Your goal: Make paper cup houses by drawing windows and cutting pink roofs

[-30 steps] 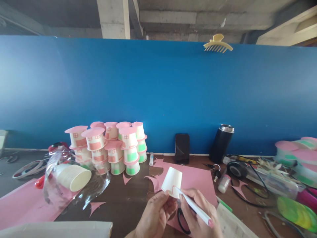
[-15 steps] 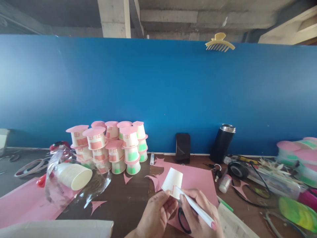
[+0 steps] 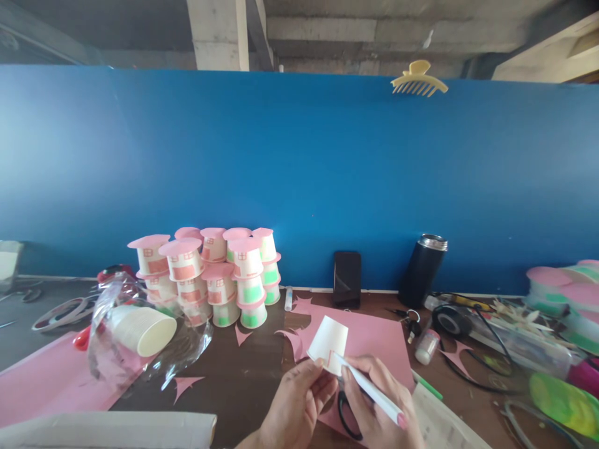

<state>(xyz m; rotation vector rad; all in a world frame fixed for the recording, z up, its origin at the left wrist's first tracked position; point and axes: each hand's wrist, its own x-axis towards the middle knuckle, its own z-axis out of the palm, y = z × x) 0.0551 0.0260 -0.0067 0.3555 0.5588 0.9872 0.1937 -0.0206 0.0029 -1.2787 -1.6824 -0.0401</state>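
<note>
My left hand (image 3: 292,408) grips a small white paper cup (image 3: 328,340) upside down by its rim, low in the middle of the view. My right hand (image 3: 374,405) holds a white marker (image 3: 369,390) whose tip touches the cup's side, where a pink outline is drawn. Under both hands lies a pink paper sheet (image 3: 369,333) on the brown table. Black scissors (image 3: 346,415) lie partly hidden beneath my right hand.
A pile of finished pink-roofed cup houses (image 3: 210,277) stands left of centre against the blue wall. A plastic bag with stacked plain cups (image 3: 138,330) lies at left. A phone (image 3: 347,279), a black flask (image 3: 421,269), a tape roll (image 3: 452,321) and cables crowd the right.
The view has drifted slightly. My hands, the cup and the marker keep almost the same pose, with the tip still on the cup.
</note>
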